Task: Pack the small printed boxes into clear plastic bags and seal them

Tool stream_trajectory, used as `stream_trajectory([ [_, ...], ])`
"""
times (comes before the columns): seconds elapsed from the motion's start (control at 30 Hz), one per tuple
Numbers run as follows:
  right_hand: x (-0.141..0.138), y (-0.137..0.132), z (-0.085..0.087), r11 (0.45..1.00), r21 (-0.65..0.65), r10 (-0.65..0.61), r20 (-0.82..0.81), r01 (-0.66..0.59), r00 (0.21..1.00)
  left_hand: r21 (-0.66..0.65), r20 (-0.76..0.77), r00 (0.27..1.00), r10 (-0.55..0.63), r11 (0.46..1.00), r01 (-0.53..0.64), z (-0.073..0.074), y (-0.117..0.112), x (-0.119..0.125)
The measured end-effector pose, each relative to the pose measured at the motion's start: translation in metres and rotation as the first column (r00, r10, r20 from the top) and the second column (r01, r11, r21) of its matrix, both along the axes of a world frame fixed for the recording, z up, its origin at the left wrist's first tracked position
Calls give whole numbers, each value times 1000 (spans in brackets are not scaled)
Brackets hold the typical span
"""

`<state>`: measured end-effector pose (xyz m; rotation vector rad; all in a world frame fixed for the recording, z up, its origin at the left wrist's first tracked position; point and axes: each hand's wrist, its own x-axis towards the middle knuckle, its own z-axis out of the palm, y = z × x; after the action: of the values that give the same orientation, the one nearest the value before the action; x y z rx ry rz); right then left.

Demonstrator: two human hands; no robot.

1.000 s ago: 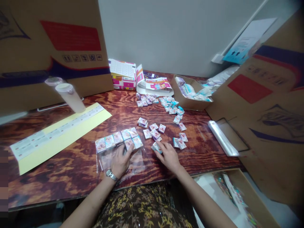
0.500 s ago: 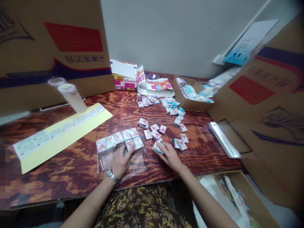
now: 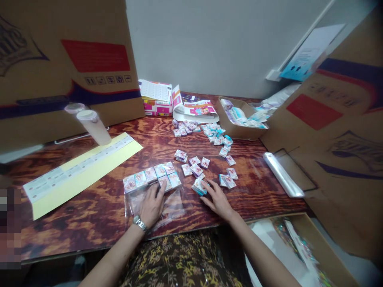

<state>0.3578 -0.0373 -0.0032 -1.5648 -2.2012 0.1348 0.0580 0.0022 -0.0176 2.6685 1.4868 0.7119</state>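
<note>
My left hand [image 3: 152,206] lies flat on a clear plastic bag [image 3: 173,207], just below a double row of small printed boxes [image 3: 149,177] inside its mouth. A silver wristwatch [image 3: 140,223] sits on that wrist. My right hand [image 3: 218,200] rests on the wooden table [image 3: 89,223], fingers spread, its fingertips beside a small stack of boxes [image 3: 199,186]. Several loose boxes [image 3: 196,169] are scattered around that stack.
Farther back lie more loose boxes [image 3: 214,135] and a cardboard tray of packets [image 3: 236,127]. A yellow sheet with a label strip [image 3: 80,175] and a plastic tumbler [image 3: 94,127] stand left. A plastic roll [image 3: 283,174] lies right, against large cardboard cartons [image 3: 326,131].
My right hand has slid back toward me off the small stack, and its fingers have spread. My left hand stays on the bag. The whole view has shifted slightly.
</note>
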Motion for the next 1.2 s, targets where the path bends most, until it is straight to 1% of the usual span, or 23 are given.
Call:
stream_trajectory([
  [0.23,-5,-1,-1,999,51,-14,-91,19,996,15,21,1000,7,1000,-8,8,-13,-6],
  [0.37,-4,-1,-2,998,60,-6,-105,13,994,-18,37,999,15,1000,-14,9,-23,-11],
  [0.47,-7,-2,-8,998,61,0,-94,6,996,-41,54,998,29,999,-27,10,-31,-14],
  [0.57,-10,-2,-17,995,98,-18,-84,26,996,-55,75,996,53,997,-49,10,-37,-16],
  [0.63,-12,-2,-18,991,130,-31,-90,43,995,-67,97,993,71,996,-64,12,-41,-17],
  [0.7,-16,-5,-12,984,164,-53,-105,70,993,-83,117,990,83,994,-74,14,-44,-19],
  [0.77,-23,-11,3,975,195,-77,-131,102,988,-102,127,988,94,991,-81,17,-45,-21],
  [0.83,-37,-22,21,972,215,-68,-150,99,986,-116,128,987,101,989,-86,20,-46,-22],
  [0.87,-47,-29,30,973,217,-41,-151,74,988,-118,130,986,104,989,-89,22,-46,-23],
  [0.93,-71,-40,43,980,198,48,-132,-21,990,-117,135,985,103,989,-87,24,-46,-24],
  [0.97,-85,-43,46,982,172,99,-116,-78,988,-114,142,985,101,990,-85,25,-45,-24],
  [1.0,-99,-44,46,982,139,143,-100,-129,985,-113,152,983,100,990,-83,25,-45,-24],
  [1.07,-126,-41,40,978,77,199,-68,-193,978,-115,181,979,97,990,-77,26,-44,-26],
  [1.13,-147,-32,29,977,53,208,-42,-205,977,-125,215,971,101,989,-75,27,-43,-28],
  [1.2,-162,-20,16,982,64,180,-16,-178,984,-146,243,964,108,987,-74,27,-43,-30],
])
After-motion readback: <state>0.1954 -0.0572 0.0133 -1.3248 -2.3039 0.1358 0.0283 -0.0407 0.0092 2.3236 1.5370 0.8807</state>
